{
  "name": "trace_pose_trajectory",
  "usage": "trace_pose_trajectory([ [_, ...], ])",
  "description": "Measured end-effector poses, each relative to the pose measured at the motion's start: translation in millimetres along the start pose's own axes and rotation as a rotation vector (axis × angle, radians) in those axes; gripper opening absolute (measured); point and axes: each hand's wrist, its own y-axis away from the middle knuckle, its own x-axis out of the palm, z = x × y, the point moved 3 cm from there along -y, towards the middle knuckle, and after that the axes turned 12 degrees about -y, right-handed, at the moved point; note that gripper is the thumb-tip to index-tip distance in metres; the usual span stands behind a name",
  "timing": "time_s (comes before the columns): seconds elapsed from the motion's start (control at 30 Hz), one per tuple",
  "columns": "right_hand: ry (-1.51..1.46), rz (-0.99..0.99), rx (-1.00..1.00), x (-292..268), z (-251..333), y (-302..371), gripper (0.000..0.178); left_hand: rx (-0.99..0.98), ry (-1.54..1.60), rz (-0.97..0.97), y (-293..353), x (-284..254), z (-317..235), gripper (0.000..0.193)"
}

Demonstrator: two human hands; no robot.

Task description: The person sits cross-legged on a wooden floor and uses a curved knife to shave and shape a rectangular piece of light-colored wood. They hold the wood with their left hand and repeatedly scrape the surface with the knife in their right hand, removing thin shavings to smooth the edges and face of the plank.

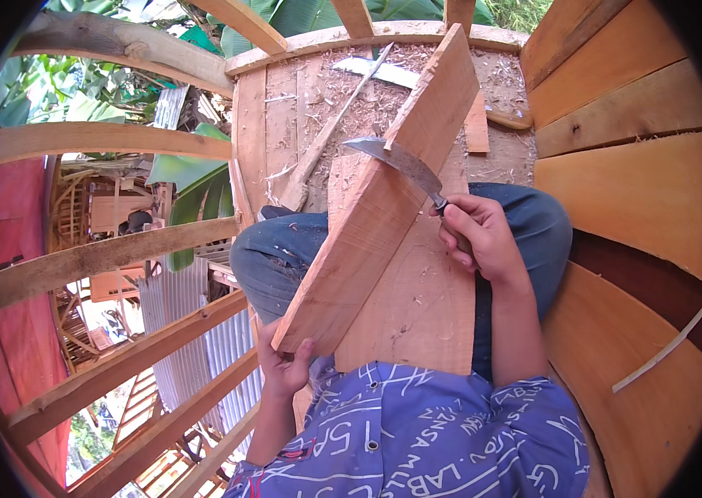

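A wooden plank (343, 257) stands tilted on edge across my lap, running from lower left to upper right. My left hand (286, 358) grips its near lower end, with the thumb on the face turned toward me. In my right hand (480, 232) is a knife with a curved blade (407, 166); the fingers close round its handle. The blade crosses the plank's upper edge, its tip reaching past the far side. Beneath the plank, a wide flat board (426, 324) lies over my crossed legs.
Wood shavings (338, 100) litter the plank floor ahead, with a long thin stick (330, 137) and a pale flat strip (377, 71) among them. Slatted railing (102, 257) runs along the left, open to a drop. A wooden wall (625, 199) closes the right side.
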Motion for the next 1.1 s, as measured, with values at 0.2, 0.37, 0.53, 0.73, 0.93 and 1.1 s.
trace_pose_trajectory([
  [0.2,0.129,0.266,0.147,18.6,-19.8,8.3,0.022,-0.042,-0.019,-0.030,3.1,-1.7,8.1,0.043],
  [0.37,0.042,0.101,0.029,3.9,-12.4,3.6,0.021,-0.012,-0.069,-0.040,6.6,-1.6,5.8,0.043],
  [0.53,-0.069,-0.032,0.067,7.6,-7.4,1.2,0.021,0.016,-0.012,-0.032,3.9,-6.4,6.6,0.042],
  [0.73,0.085,0.206,0.184,12.8,-14.1,4.3,0.021,0.021,-0.078,-0.051,6.1,-8.9,10.9,0.042],
  [0.93,0.026,0.051,0.087,9.1,-7.4,0.9,0.023,0.028,-0.079,-0.043,7.5,-9.6,5.3,0.041],
  [1.1,-0.108,0.018,0.061,8.3,2.1,-4.7,0.025,0.003,-0.063,-0.037,4.6,-12.4,-1.5,0.042],
])
